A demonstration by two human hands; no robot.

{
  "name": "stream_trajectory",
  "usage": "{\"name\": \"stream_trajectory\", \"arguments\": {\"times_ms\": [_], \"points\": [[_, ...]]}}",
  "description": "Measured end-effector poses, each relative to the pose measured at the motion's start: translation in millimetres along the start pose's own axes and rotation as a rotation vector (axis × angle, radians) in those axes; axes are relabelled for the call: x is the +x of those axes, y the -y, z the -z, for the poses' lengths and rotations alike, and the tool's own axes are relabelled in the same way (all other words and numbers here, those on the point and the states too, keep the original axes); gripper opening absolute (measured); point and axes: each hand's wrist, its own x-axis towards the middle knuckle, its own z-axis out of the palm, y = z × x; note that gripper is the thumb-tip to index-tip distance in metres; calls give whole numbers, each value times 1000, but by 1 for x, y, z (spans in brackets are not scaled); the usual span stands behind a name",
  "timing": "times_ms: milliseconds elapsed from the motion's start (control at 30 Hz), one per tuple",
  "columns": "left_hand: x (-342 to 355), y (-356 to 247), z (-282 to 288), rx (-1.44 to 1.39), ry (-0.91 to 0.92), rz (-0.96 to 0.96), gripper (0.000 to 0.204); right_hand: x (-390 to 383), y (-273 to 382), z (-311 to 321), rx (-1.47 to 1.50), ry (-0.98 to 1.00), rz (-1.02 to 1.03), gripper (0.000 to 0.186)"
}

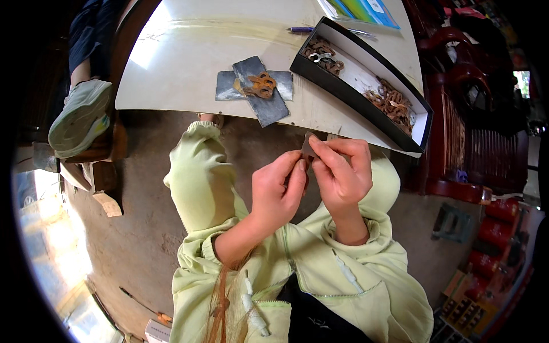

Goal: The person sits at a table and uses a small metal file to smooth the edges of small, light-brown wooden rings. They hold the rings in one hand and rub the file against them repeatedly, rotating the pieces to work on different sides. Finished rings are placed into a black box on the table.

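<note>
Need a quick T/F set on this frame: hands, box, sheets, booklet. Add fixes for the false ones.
1. The left hand and right hand both hold a small dark piece. True.
2. The small dark piece is the topmost of the crossed sheets. False: it is up between the fingertips, apart from the crossed sheets.
3. The black box has rusty metal parts heaped toward both ends. True.
4. The black box is covered by a lid. False: it is open.
5. An orange-brown rusty cluster lies on the crossed sheets. True.
6. The blue-green booklet is inside the black box. False: the blue-green booklet lies beyond it on the white table.
</note>
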Motion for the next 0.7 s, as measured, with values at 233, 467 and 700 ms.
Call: {"name": "stream_trajectory", "arguments": {"times_ms": [233,467,700], "points": [[0,-3,0,-122,45,156,11,-3,-2,4,-29,33,4,47],[3,-5,2,-113,22,146,12,-2,5,5,-20,57,-8,47],[3,-4,6,-66,-14,120,12,-2,3,5,33,72,-29,46]]}}
